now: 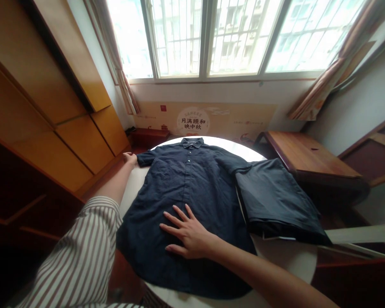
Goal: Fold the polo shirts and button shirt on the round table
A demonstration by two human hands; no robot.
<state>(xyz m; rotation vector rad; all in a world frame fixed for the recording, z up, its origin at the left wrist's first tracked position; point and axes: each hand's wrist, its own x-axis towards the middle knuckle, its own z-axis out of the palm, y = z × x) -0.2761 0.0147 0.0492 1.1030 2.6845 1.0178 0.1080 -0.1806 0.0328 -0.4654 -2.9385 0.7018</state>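
A dark navy short-sleeved button shirt (192,184) lies spread face up on a round white table (288,256), collar toward the window. My left hand (130,159) reaches to the end of the shirt's left sleeve and grips its edge. My right hand (188,233) lies flat, fingers spread, on the lower front of the shirt. A folded dark garment (276,201) sits on the table's right side, overlapping the shirt's other sleeve.
Wooden cabinets (51,128) run along the left wall. A wooden side table (304,156) stands at the right, behind the folded garment. A window (231,36) with curtains fills the far wall, above a printed board (205,120).
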